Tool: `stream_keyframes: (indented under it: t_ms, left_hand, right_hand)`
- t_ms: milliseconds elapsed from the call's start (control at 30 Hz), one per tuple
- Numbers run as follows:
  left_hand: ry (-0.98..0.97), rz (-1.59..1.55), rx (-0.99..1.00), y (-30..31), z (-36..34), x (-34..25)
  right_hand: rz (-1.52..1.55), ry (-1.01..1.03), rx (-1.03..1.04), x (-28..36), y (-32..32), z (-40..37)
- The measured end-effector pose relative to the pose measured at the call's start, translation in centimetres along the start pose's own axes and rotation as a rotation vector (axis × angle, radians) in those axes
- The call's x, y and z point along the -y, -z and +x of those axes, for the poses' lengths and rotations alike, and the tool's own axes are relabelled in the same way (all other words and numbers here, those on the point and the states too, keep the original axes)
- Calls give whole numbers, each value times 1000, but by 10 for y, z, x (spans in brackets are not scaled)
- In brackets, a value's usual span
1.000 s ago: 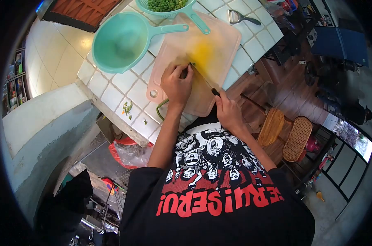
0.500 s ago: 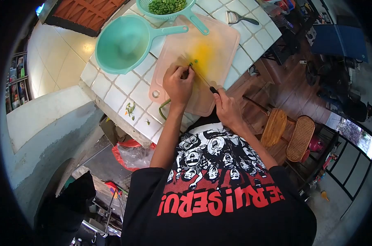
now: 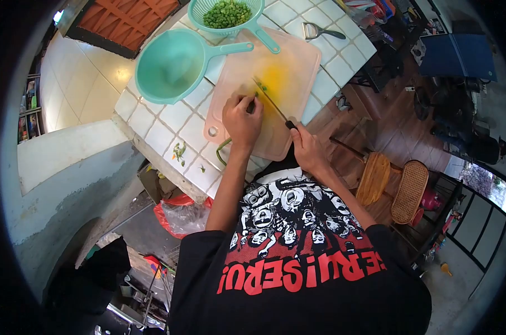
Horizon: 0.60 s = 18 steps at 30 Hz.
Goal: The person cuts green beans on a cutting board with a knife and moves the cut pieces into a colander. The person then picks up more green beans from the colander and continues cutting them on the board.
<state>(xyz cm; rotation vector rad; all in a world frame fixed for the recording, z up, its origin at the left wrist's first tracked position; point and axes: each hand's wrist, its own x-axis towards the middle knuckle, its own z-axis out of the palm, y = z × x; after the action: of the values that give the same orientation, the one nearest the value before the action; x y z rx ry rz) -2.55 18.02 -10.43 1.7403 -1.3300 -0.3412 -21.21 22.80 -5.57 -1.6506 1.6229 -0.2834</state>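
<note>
I watch remotely: left hand (image 3: 243, 120) pinches a bean (image 3: 219, 151), knife (image 3: 273, 104) (right hand (image 3: 310, 148) wrapped round it) slanting just beyond.

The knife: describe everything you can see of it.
The knife has a dark handle, gripped by the right hand, and a slim, straight, metallic-looking blade. It slants up and left in the picture over the pinkish cutting board, beside the left hand and close to small green pieces. Whether its edge touches the board is unclear.
</note>
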Motion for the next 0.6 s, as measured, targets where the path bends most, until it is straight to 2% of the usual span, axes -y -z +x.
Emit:
stream_keyframes:
  t_ms: [400,600]
  left_hand:
    - [56,-79,6,-3,-5,6]
    - [57,-155,18,-1,-5,8]
  right_hand:
    - [-39,52,0,2,-5,-1]
    - [-165,19,4,9,-13,8]
